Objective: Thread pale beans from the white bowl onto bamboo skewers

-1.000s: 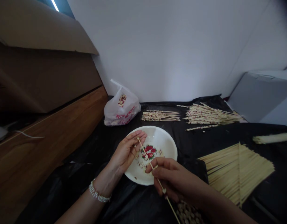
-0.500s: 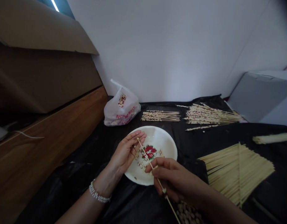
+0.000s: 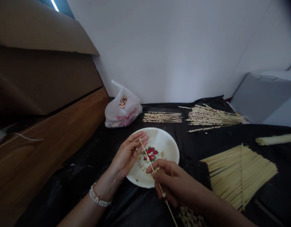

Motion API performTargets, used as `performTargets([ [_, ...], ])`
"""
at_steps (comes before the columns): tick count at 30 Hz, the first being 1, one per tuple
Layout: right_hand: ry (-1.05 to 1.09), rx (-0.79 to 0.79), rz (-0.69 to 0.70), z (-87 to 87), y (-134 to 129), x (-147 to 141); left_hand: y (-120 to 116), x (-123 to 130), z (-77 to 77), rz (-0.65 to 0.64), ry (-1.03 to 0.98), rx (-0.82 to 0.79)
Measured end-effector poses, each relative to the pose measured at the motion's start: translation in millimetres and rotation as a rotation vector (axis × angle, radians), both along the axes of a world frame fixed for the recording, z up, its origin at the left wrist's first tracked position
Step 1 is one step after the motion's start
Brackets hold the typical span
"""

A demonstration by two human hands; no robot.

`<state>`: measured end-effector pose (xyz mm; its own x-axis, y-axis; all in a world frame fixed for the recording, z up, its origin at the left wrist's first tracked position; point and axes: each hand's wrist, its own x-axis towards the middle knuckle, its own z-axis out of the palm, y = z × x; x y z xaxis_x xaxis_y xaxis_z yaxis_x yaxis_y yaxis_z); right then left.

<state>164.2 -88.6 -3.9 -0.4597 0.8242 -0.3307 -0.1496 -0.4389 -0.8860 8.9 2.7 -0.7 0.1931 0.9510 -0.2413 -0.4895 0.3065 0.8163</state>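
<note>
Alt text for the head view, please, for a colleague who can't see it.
The right hand pinches a thin wooden skewer bearing a few pale pieces, its tip at the left hand, above a white floral basin holding more pieces. Behind sit a white plastic bag and two groups of loaded skewers; bare skewers lie at right.

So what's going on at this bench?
A person's right hand grips a thin stick with a few small pale pieces along it. The left hand is at the stick's upper tip, over a white basin with more pieces inside; whether it pinches the tip isn't clear. Behind the basin are a plastic bag and a small row of loaded sticks; a larger loaded pile and bare sticks lie to the right.
</note>
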Motion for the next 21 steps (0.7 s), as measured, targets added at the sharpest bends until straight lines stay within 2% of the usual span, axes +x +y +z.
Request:
performTargets([
  [4,-0.055,0.066,-0.005,2.2,-1.8,-1.9,6.5,-3.2,0.6,0.034,-0.093,-0.184],
  [7,-0.073,0.073,-0.003,4.1,-1.7,-1.8,9.0,-5.2,0.8,-0.034,-0.211,-0.261],
  [11,-0.064,0.078,-0.013,3.9,-0.6,-1.0,7.7,-5.8,1.2,-0.113,-0.306,-0.272],
  [21,-0.058,0.12,-0.085,-3.4,0.2,-2.1,7.5,-6.1,-1.7,-0.144,-0.298,-0.245],
])
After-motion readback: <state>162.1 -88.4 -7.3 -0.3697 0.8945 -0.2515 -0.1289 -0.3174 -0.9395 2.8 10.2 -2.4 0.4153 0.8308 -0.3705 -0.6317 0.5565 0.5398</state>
